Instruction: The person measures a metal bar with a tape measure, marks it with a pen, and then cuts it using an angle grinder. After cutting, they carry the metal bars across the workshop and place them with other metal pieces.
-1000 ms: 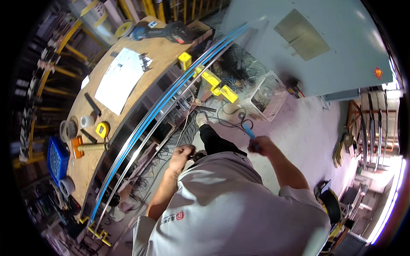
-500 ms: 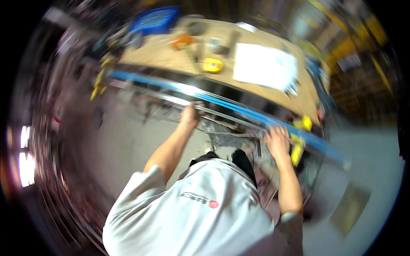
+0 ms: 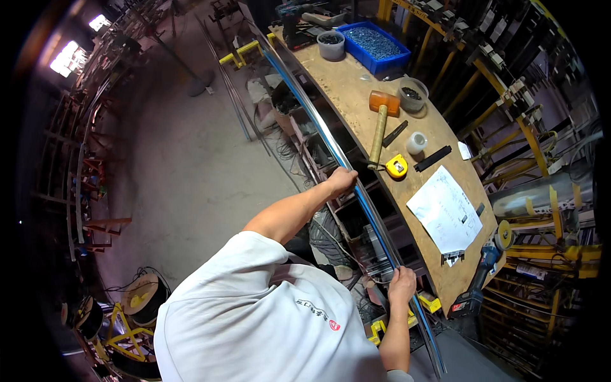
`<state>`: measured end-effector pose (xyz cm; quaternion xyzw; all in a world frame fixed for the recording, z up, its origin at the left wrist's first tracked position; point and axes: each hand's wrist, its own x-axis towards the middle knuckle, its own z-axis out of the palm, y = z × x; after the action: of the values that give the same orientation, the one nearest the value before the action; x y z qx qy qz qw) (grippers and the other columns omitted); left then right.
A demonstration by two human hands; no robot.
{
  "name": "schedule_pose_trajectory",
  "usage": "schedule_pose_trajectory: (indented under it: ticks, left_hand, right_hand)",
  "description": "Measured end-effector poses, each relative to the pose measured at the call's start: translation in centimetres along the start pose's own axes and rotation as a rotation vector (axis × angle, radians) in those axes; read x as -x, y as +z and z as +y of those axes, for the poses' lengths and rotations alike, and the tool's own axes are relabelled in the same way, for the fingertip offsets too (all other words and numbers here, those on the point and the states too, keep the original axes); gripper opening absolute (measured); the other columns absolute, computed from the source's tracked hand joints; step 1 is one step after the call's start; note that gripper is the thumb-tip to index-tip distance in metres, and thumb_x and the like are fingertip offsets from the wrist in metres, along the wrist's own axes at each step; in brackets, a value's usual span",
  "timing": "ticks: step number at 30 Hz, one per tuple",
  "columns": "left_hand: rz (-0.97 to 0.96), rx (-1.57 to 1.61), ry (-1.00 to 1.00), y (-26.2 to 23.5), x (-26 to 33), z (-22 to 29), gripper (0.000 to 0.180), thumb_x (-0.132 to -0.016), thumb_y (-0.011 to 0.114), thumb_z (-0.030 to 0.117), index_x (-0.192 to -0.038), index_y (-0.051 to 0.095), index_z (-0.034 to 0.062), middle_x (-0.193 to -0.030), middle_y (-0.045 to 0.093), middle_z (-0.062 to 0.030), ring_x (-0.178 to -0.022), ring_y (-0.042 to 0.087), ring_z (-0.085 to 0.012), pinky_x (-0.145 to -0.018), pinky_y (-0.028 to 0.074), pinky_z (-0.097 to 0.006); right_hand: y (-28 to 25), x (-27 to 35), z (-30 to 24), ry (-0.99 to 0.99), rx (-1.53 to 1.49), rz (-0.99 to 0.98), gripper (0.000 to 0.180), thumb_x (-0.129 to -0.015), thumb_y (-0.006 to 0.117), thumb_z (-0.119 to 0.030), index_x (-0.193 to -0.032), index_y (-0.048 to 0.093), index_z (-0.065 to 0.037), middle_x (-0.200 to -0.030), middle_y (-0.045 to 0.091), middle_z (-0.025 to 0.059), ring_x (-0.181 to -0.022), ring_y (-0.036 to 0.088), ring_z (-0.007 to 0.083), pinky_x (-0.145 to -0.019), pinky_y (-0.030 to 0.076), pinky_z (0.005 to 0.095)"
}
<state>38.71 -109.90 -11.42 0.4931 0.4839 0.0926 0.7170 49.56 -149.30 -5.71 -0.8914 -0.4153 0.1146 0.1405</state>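
Note:
A long metal profile with a blue strip (image 3: 316,118) runs along the front edge of a wooden workbench (image 3: 356,83). My left hand (image 3: 341,180) grips the profile near its middle, arm stretched out. Closed around the same profile, my right hand (image 3: 402,284) sits closer to its near end. On the bench just beyond my left hand lie a wooden mallet with an orange head (image 3: 380,121) and a yellow tape measure (image 3: 397,167). My white shirt (image 3: 254,318) fills the lower part of the view.
The bench also carries a paper sheet (image 3: 445,211), a blue bin of small parts (image 3: 373,42), two cups and black bars. A power tool (image 3: 484,258) hangs at its near end. Cable reels (image 3: 141,299) stand on the concrete floor; racks line both sides.
The view has swung round strongly. One second ago my hands were low by my body near wires; now both are closed on the long profile at the bench edge.

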Motion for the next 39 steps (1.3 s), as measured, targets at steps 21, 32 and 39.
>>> schedule_pose_trajectory:
  ticks: [21,32,39]
  left_hand:
    - [0.044,0.767,-0.344,-3.7,-12.5,-2.2,0.025,-0.094,0.059,0.024,-0.075,0.045,0.0157,-0.069,0.041,0.0022,-0.064,0.04,-0.0154,-0.069,0.042,-0.034]
    - [-0.051,0.612,-0.269,-5.9,-9.2,-3.3,0.034,-0.098,0.052,0.038,-0.111,0.062,0.0083,-0.102,0.068,-0.0055,-0.093,0.063,-0.0196,-0.086,0.046,-0.034]
    - [0.203,0.574,-0.287,-10.0,-5.1,-10.0,0.035,-0.094,0.059,0.044,-0.1,0.062,0.0093,-0.085,0.064,-0.0084,-0.082,0.061,-0.0234,-0.086,0.047,-0.04]
  right_hand:
    - [-10.2,-12.0,-3.7,0.303,0.013,0.462,0.016,-0.087,0.061,-0.012,-0.097,0.068,-0.002,-0.093,0.068,0.0201,-0.083,0.067,0.0363,-0.073,0.054,0.0415]
    - [-19.6,-11.0,26.3,0.682,0.076,0.253,0.026,-0.085,0.058,-0.015,-0.105,0.071,-0.004,-0.111,0.067,0.0225,-0.104,0.062,0.0402,-0.091,0.049,0.0442]
    - [-17.6,-10.6,30.2,0.376,0.315,0.137,0.033,-0.076,0.062,-0.006,-0.108,0.07,-0.005,-0.109,0.063,0.0207,-0.108,0.058,0.0385,-0.094,0.048,0.0461]
